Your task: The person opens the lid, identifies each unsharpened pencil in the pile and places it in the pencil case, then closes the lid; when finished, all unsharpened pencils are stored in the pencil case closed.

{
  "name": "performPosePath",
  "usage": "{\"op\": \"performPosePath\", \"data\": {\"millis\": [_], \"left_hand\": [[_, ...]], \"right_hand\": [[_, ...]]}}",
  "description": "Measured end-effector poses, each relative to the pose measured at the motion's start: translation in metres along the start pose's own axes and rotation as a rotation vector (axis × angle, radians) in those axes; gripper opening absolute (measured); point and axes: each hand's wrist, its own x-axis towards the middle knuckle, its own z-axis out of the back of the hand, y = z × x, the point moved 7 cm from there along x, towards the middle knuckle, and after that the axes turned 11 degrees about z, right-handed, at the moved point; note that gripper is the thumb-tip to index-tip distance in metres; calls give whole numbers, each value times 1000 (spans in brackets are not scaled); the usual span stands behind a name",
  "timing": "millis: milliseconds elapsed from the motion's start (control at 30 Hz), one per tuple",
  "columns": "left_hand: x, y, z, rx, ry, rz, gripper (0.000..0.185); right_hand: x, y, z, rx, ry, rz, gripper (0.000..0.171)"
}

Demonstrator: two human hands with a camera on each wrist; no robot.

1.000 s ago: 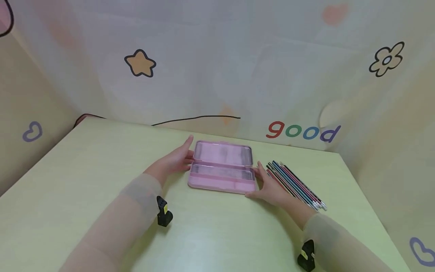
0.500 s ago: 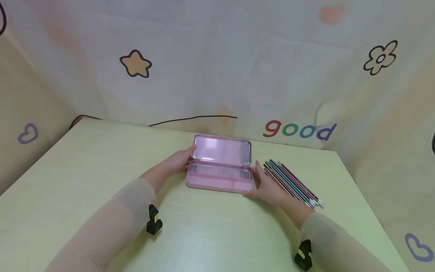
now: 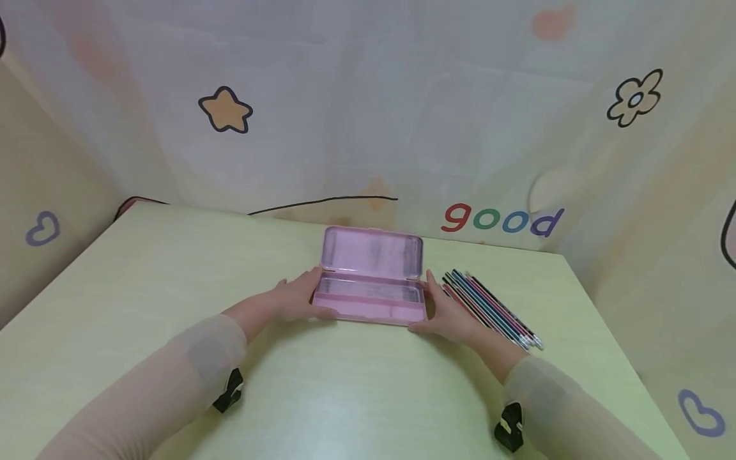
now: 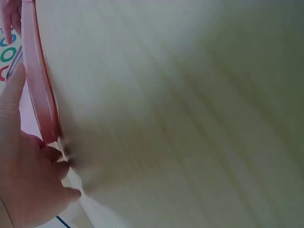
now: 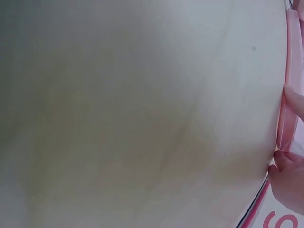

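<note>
Gently press evenly: your left hand (image 3: 293, 301) clamps the open pink case (image 3: 368, 299) at its nine o'clock end, your right hand (image 3: 451, 316) at three, fingers and thumbs round it. Hold it square on the table (image 3: 345, 390) (the pencils (image 3: 489, 306) lie close by, towards three).

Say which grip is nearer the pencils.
Right. The right grip is at the right end of the case, beside the pencils; the left grip is at its left end, farther off.
</note>
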Motion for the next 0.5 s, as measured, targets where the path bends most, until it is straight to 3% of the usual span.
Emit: {"op": "performPosePath", "data": {"millis": [267, 500], "left_hand": [[-1, 3, -4, 269, 16, 67, 103], [-1, 4, -6, 332, 40, 105, 102]], "right_hand": [[-2, 1, 2, -33, 17, -14, 115], [-8, 1, 7, -50, 49, 35, 111]]}}
